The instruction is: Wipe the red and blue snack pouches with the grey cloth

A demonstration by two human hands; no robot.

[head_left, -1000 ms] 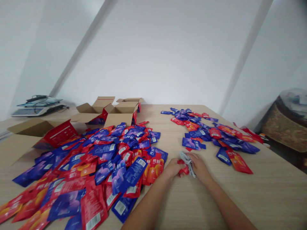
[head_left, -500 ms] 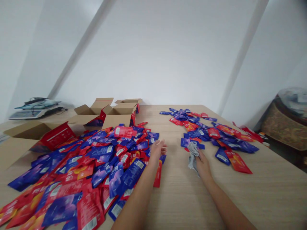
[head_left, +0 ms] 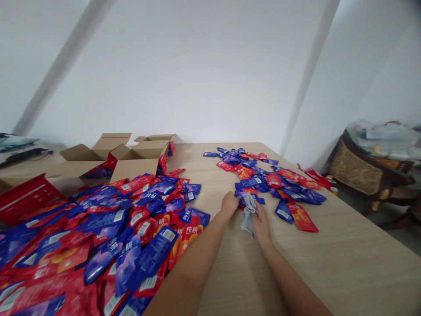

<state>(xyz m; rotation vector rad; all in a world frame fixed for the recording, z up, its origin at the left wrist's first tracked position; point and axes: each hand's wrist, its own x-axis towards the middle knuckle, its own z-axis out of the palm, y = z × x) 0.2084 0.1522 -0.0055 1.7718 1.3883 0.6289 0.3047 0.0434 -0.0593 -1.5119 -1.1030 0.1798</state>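
My left hand [head_left: 231,203] is closed at the near edge of the right-hand group of packets, its fingers on the left end of a blue packet [head_left: 241,195]. Its fingertips are partly hidden. Close beside it, my right hand [head_left: 262,223] is closed round a crumpled grey cloth [head_left: 248,215], which hangs over the tabletop just in front of that packet. Red and blue packets [head_left: 263,181] lie scattered beyond both hands. To the left spreads a big heap of similar red and blue packets [head_left: 131,219], partly covered by my left forearm.
Open cardboard boxes [head_left: 134,166] with red printed sides stand behind the heap at the left. A dark bundle [head_left: 23,156] lies at the far left. The wooden table [head_left: 345,259] meets a white wall at the back. A patterned armchair [head_left: 351,164] piled with bags stands at the right.
My left hand has moved right, from beside the big heap to the blue packet, and its spread fingers have closed. My right hand still holds the cloth. The view has turned right.
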